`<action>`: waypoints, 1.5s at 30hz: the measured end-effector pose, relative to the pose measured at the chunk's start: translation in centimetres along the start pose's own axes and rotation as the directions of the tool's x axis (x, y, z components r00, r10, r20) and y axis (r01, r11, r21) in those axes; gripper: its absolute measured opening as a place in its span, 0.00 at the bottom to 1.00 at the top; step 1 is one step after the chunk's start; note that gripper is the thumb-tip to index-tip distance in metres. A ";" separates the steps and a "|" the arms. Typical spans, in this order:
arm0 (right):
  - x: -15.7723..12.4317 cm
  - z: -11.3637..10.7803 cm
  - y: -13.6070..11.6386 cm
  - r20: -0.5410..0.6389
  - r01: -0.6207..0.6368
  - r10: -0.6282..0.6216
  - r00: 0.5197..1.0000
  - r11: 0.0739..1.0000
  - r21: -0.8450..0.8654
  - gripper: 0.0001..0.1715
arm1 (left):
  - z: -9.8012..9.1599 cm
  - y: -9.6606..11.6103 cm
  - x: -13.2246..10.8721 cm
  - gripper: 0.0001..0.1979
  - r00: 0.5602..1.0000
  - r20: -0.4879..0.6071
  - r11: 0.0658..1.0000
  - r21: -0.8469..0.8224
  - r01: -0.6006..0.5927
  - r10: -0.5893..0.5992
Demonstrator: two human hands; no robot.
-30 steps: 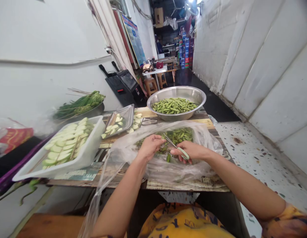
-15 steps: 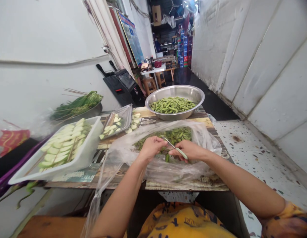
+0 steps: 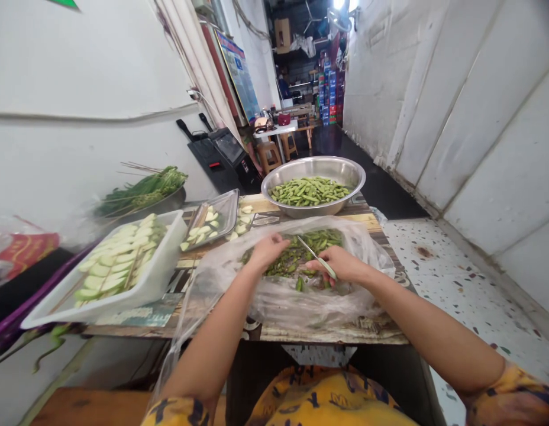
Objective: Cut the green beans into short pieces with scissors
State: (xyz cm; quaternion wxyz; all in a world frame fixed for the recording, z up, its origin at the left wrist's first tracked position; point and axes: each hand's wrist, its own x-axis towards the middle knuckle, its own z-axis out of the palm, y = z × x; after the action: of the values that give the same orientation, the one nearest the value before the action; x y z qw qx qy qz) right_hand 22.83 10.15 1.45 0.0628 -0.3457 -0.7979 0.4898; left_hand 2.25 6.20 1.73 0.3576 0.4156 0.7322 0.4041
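My right hand (image 3: 339, 264) grips green-handled scissors (image 3: 310, 251), whose metal blades point up and left over the bag. My left hand (image 3: 268, 249) hovers over the bag's left side, thumb and fingers pinched together. Whatever is between them, if anything, is too small to make out. Below both hands lies an opened clear plastic bag (image 3: 367, 242), spread on the table. Loose green soybean pods (image 3: 281, 264) and dark bits fill its middle. Behind the bag, a wide steel basin (image 3: 358, 182) holds a heap of green pods (image 3: 307, 190).
At left stands a white plastic tub (image 3: 165, 260) of skewered pale green slices. Behind it are a metal tray (image 3: 232, 213) with cut pieces and a bowl of leafy greens (image 3: 145, 192). The wooden-patterned table (image 3: 332, 332) ends just before my lap.
My left hand has moved slightly up and away from the scissors' tip. The scissors have shifted a little right with my right hand. The view has tilted slightly.
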 end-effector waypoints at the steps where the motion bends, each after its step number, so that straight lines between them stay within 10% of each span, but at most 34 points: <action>1: 0.0 -0.1 0.0 -0.007 -0.006 0.006 1.000 1.000 0.005 0.33 | 0.3 0.0 0.5 0.09 0.999 -0.019 0.997 0.069 -0.027 0.029; 11: -0.5 -0.4 -0.9 0.020 -0.051 0.050 0.999 0.998 0.041 0.32 | -0.1 0.8 0.7 0.05 0.990 0.025 0.886 0.444 -0.133 0.136; 34: -0.2 0.4 0.2 0.087 0.063 -0.063 0.994 0.998 0.004 0.31 | -0.1 0.8 -3.1 0.11 0.980 0.187 0.982 0.164 -0.096 0.065; 45: -0.7 0.5 -0.5 0.072 0.017 -0.016 0.997 1.000 -0.024 0.29 | -0.5 0.7 -3.1 0.11 0.940 0.317 0.970 -0.158 0.186 -0.129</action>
State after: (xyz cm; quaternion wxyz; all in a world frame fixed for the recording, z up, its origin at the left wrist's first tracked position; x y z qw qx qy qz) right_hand 22.90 9.22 1.72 0.0338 -0.3220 -0.8086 0.4914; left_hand 3.24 3.52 3.13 0.5344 0.3774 0.6586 0.3718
